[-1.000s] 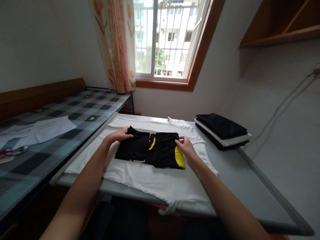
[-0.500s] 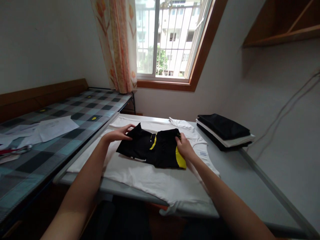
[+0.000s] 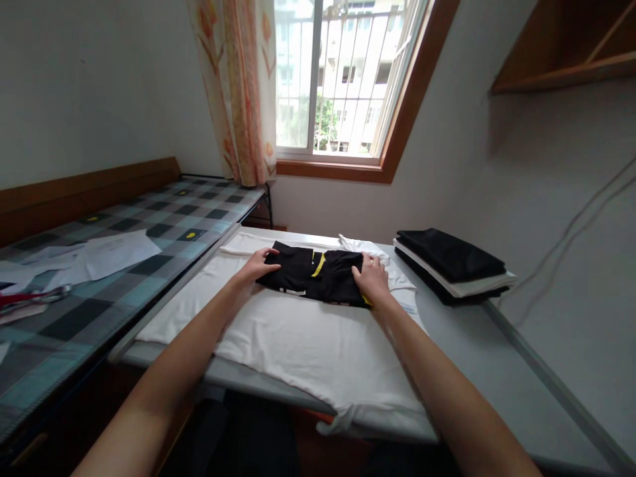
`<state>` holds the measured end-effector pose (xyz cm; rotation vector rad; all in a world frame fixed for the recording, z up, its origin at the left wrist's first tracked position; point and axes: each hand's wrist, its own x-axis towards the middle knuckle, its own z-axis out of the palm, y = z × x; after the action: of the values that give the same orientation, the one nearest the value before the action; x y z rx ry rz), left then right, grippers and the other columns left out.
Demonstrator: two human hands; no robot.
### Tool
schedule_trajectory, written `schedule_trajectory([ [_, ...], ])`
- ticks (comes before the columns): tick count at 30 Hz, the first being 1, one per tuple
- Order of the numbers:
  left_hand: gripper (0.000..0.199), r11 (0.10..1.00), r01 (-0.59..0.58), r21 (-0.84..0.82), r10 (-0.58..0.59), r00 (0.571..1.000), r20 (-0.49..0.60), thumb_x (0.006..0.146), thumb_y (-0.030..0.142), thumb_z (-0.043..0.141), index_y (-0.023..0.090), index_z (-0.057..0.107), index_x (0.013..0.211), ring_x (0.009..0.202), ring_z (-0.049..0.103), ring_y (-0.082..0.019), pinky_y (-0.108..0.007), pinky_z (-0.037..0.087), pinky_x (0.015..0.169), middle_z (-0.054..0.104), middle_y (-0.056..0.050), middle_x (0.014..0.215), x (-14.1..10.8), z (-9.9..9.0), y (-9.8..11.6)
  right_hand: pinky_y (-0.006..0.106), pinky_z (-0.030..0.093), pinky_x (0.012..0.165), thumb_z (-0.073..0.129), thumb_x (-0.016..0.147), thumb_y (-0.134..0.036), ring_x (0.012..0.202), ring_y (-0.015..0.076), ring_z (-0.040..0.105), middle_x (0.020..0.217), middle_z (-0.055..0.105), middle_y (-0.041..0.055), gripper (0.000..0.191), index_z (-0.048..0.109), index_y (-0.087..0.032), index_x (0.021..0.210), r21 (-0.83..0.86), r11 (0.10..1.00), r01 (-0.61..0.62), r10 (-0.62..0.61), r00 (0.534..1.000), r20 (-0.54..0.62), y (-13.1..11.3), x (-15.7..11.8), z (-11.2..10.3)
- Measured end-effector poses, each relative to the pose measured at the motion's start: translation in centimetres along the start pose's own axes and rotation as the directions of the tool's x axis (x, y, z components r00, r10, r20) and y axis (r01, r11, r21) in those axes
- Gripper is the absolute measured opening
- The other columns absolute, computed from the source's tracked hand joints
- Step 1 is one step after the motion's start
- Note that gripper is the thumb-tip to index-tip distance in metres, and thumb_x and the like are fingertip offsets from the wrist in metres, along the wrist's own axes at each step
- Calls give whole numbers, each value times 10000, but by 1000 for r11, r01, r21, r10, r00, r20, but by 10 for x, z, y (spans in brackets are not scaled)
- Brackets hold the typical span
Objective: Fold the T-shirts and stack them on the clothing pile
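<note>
A folded black garment point(image 3: 298, 268) with a yellow stripe and white marks lies over a spread white T-shirt point(image 3: 293, 338). At its left end, my left hand point(image 3: 259, 266) grips the edge between thumb and fingers. My right hand point(image 3: 371, 277) holds the opposite end, thumb on top of the cloth. A bit of yellow shows below the right hand. The fingertips of both hands are partly hidden by the fabric.
A stack of folded black and white clothes point(image 3: 452, 262) sits on the grey table point(image 3: 517, 371) at the right. To the left is a bed with a checked mattress point(image 3: 114, 278), with papers point(image 3: 116, 255) on it. A barred window point(image 3: 342, 86) and curtain point(image 3: 238, 99) are behind.
Both hands have moved the black garment slightly away and lowered it flatter onto the white T-shirt. Less of its yellow corner shows at the right.
</note>
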<state>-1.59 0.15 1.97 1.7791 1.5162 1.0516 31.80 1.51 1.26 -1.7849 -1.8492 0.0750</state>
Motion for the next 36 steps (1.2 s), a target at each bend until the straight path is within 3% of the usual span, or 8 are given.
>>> schedule_trajectory([
  [5,370,861,-76,503,131,989,-74,735,328,697,195,691,1080,1302,429,-355,-511,343,1083,492,-143,1354,-16,18,13,541,292,1097,438,936,-506,1397,356,314,1504,393,162,545,533,-198,1376,-108,962,252,-244,966,85,-20,-24,7],
  [8,351,754,-241,612,275,961,40,822,410,635,227,695,1115,1445,213,-366,-569,199,1138,366,-121,1515,-26,33,21,529,246,1134,411,941,-559,1423,327,293,1534,380,127,594,480,-232,1433,-132,927,351,-325,927,186,-25,-32,13],
  [15,694,735,-425,528,263,897,356,864,563,536,190,449,1443,1441,283,-310,-551,151,1164,383,-149,1529,-33,47,24,548,216,1146,402,952,-550,1446,343,248,1573,300,151,646,386,-201,1496,-165,911,377,-338,915,222,-29,-39,11],
  [18,662,720,-469,511,316,878,360,824,472,596,185,492,1412,1398,372,-297,-510,223,1161,444,-138,1492,-34,44,27,534,255,1136,471,934,-509,1421,344,291,1540,356,157,603,469,-183,1441,-115,898,426,-402,897,185,-31,-39,0],
  [22,587,704,-518,487,378,853,361,755,253,608,204,572,1339,1303,499,-255,-417,354,1115,548,-102,1408,-35,42,31,450,353,1097,573,872,-502,1296,290,452,1384,525,150,574,563,-174,1343,16,829,559,-550,812,196,-33,-42,-14],
  [25,616,691,-532,489,385,844,374,770,202,573,189,521,1383,1352,448,-250,-427,331,1140,504,-104,1450,-34,46,30,470,312,1127,595,838,-554,1360,307,384,1443,476,148,686,509,-170,1399,42,797,602,-591,764,258,-33,-47,-16],
  [31,502,668,-519,533,348,851,393,959,286,412,174,425,1449,1433,324,-226,-455,252,1179,385,-101,1535,-33,56,21,518,148,1192,474,870,-655,1475,334,167,1585,261,164,853,338,-108,1511,-24,801,598,-544,744,388,-30,-49,-5],
  [36,471,665,-547,509,382,834,397,1003,301,328,173,420,1447,1430,331,-211,-448,262,1173,407,-103,1522,-32,57,20,510,174,1186,293,991,-497,1473,298,197,1582,280,120,612,411,-149,1481,-89,810,580,-513,774,371,-32,-48,2],
])
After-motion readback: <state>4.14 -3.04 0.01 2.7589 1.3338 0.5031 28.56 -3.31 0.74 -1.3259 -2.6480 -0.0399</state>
